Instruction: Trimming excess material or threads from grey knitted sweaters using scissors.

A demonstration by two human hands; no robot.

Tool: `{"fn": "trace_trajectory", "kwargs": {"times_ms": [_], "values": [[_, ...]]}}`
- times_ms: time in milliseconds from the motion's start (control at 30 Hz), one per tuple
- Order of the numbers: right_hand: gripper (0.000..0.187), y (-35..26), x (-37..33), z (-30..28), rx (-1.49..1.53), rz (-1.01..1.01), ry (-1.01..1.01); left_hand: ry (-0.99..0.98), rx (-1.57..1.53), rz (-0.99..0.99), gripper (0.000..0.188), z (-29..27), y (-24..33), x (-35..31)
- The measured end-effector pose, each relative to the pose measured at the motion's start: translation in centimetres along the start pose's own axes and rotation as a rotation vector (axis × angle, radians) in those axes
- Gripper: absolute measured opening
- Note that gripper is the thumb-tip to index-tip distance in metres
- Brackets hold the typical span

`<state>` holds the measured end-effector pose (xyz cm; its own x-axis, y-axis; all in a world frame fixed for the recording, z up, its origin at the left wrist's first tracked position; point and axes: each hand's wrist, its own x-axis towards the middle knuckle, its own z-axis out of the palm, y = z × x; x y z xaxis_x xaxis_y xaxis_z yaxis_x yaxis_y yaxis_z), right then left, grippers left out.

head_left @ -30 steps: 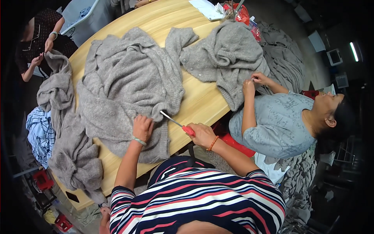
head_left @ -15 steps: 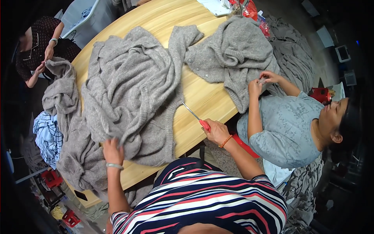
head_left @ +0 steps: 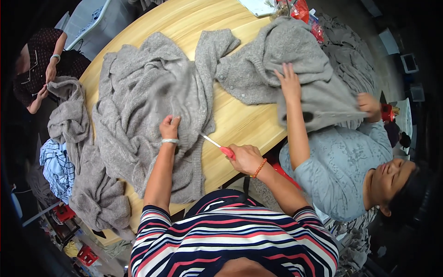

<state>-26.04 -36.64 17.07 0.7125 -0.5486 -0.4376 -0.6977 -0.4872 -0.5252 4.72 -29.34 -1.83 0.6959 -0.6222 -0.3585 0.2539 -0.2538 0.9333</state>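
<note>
A grey knitted sweater [head_left: 134, 101] lies rumpled across the near middle of the wooden table. My left hand [head_left: 170, 127] is over it with the fingers curled in, closed on a bit of its knit; the cloth just beyond is blurred. My right hand [head_left: 247, 159] is wrapped round red-handled scissors [head_left: 226, 151], their metal blades pointing up and left to the sweater's right edge. Beside it on the right is another grey buttoned knit [head_left: 249, 76].
On the right a co-worker in a light blue top [head_left: 332, 152] handles grey knitwear [head_left: 323, 104]. Far left, another person [head_left: 50, 69] holds a grey garment [head_left: 69, 111]. Blue striped cloth [head_left: 56, 161] and a pale bin [head_left: 99, 27] stand by the wooden table [head_left: 249, 120].
My left hand has moved right and away from me over the sweater, whose cloth has shifted. The scissors have come left and nearer. The right co-worker has spread the knit with both hands.
</note>
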Motion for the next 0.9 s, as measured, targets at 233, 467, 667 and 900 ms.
{"fn": "trace_trajectory", "kwargs": {"times_ms": [233,467,667,900], "values": [[0.026,-1.3,2.0,-1.1,0.002,-0.057,-0.085,0.076,-0.435,-0.182,0.015,-1.6,-0.6,-3.0],[0.025,-2.0,3.1,-0.7,-0.010,-0.078,-0.107,0.150,-0.510,-0.164,0.015,-2.2,0.6,-4.2],[0.024,-2.8,4.6,-1.3,0.007,-0.060,0.002,0.101,0.000,-0.009,0.029,-4.9,-0.1,-4.7],[0.022,-1.0,4.6,-0.7,0.052,-0.054,0.115,0.353,0.707,0.589,0.044,0.6,9.0,0.0]]}}
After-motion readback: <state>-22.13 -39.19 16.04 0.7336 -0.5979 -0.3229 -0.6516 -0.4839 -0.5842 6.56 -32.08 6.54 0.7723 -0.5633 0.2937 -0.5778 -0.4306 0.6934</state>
